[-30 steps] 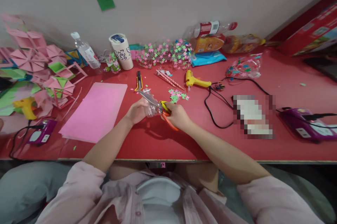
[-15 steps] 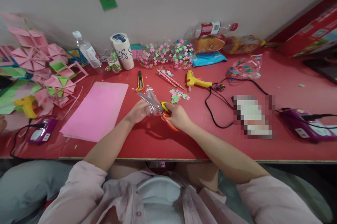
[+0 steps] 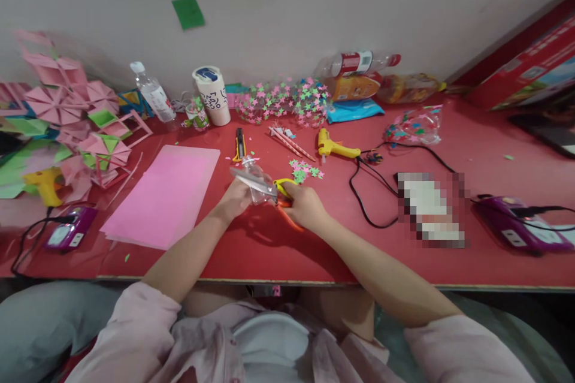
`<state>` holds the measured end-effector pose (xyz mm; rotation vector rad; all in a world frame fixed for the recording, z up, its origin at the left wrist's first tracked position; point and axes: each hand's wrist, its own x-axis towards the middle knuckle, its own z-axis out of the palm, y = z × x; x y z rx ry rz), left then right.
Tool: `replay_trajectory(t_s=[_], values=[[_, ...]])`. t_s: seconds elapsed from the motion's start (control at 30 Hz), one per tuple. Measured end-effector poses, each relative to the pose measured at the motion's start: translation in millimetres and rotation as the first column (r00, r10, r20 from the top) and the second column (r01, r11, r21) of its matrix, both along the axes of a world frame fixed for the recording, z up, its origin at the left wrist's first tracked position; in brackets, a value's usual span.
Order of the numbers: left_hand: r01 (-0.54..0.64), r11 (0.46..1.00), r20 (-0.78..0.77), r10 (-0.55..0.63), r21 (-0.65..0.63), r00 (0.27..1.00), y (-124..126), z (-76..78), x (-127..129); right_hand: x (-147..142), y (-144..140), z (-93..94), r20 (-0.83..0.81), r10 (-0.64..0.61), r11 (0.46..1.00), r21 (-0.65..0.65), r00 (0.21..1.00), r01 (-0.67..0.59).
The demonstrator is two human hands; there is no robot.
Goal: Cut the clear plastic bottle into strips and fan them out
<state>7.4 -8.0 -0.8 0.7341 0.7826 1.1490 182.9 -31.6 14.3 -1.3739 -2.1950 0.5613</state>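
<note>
Watching remotely through the head view, I see the left hand (image 3: 237, 198) clamped on a small clear bottle (image 3: 259, 197) (its fingertips are hidden from me). The right hand (image 3: 306, 206) has its fingers closed around the handles of the scissors (image 3: 255, 181), whose blades lie across the bottle. That bottle sits between both hands, over the red table (image 3: 269, 254). I judge this a cutting step, though I can't tell whether the blades bite. The next stroke, I'd say, calls for a steady left grip with those fingers clear of the edge.

My count: one pair of scissors, one bottle in hand, two yellow glue guns (image 3: 336, 146), two purple power sockets (image 3: 523, 224), one utility knife (image 3: 239, 144), apparently two striped straws (image 3: 294, 145), and one white cup (image 3: 213, 98). The loose paper stars (image 3: 305, 171) overlap too much to count.
</note>
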Motion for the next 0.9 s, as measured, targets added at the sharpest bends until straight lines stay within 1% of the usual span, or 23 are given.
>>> replay_trajectory(t_s=[0.07, 0.1, 0.13, 0.17, 0.2, 0.27, 0.33, 0.43, 0.57, 0.6, 0.67, 0.73, 0.77, 0.83, 0.9], values=[[-0.027, 0.999, 0.049, 0.028, -0.021, 0.998, 4.8, 1.6, -6.0, 3.0, -1.4, 6.5, -0.201, -0.018, 0.992, -0.129, 0.979, -0.008], [-0.026, 1.000, 0.087, 0.027, -0.017, 0.996, 7.0, 3.3, -9.4, 5.1, -2.4, 11.0, -0.290, -0.009, 0.974, -0.221, 0.957, -0.058], [-0.021, 1.000, 0.130, 0.022, -0.008, 0.991, 8.9, 5.5, -12.6, 7.4, -3.5, 16.0, -0.369, -0.026, 0.947, -0.307, 0.929, -0.095], [-0.022, 1.000, 0.164, 0.022, 0.004, 0.986, 10.4, 8.1, -15.5, 9.9, -4.7, 21.2, -0.419, -0.047, 0.918, -0.376, 0.907, -0.127], [-0.031, 0.999, 0.190, 0.027, 0.016, 0.981, 11.6, 10.8, -17.9, 12.4, -5.8, 26.3, -0.441, -0.038, 0.893, -0.417, 0.897, -0.167], [-0.066, 0.997, 0.210, 0.058, 0.028, 0.976, 13.4, 15.7, -21.5, 16.9, -7.6, 34.5, -0.418, 0.044, 0.849, -0.464, 0.907, -0.255], [-0.139, 0.990, 0.216, 0.131, 0.021, 0.968, 15.2, 18.7, -24.1, 19.9, -8.9, 38.8, -0.366, 0.122, 0.823, -0.482, 0.923, -0.300], [-0.250, 0.968, 0.225, 0.246, -0.013, 0.943, 18.3, 19.7, -28.0, 21.2, -10.1, 37.9, -0.264, 0.178, 0.820, -0.493, 0.948, -0.291], [-0.291, 0.956, 0.245, 0.294, -0.047, 0.924, 22.2, 18.3, -32.8, 19.7, -10.1, 30.8, -0.195, 0.199, 0.823, -0.499, 0.960, -0.272], [-0.295, 0.954, 0.251, 0.299, -0.053, 0.921, 22.8, 17.8, -33.3, 18.9, -9.8, 28.8, -0.200, 0.190, 0.824, -0.500, 0.961, -0.267], [-0.292, 0.955, 0.256, 0.296, -0.053, 0.920, 23.3, 16.6, -33.2, 16.9, -8.8, 24.9, -0.237, 0.134, 0.827, -0.509, 0.962, -0.241], [-0.263, 0.964, 0.250, 0.264, -0.039, 0.932, 22.1, 14.8, -31.1, 13.7, -7.1, 21.0, -0.290, 0.027, 0.818, -0.544, 0.957, -0.188], [-0.228, 0.973, 0.239, 0.227, -0.027, 0.944, 20.6, 13.7, -29.3, 11.8, -6.0, 19.2, -0.313, -0.031, 0.804, -0.572, 0.949, -0.163], [-0.173, 0.985, 0.189, 0.174, -0.021, 0.966, 15.7, 11.1, -24.2, 7.5, -3.3, 16.5, -0.373, -0.150, 0.796, -0.595, 0.916, -0.111], [-0.096, 0.995, 0.129, 0.100, -0.040, 0.987, 9.1, 8.9, -17.8, 3.3, -0.6, 15.2, -0.436, -0.206, 0.783, -0.611, 0.876, -0.120]])
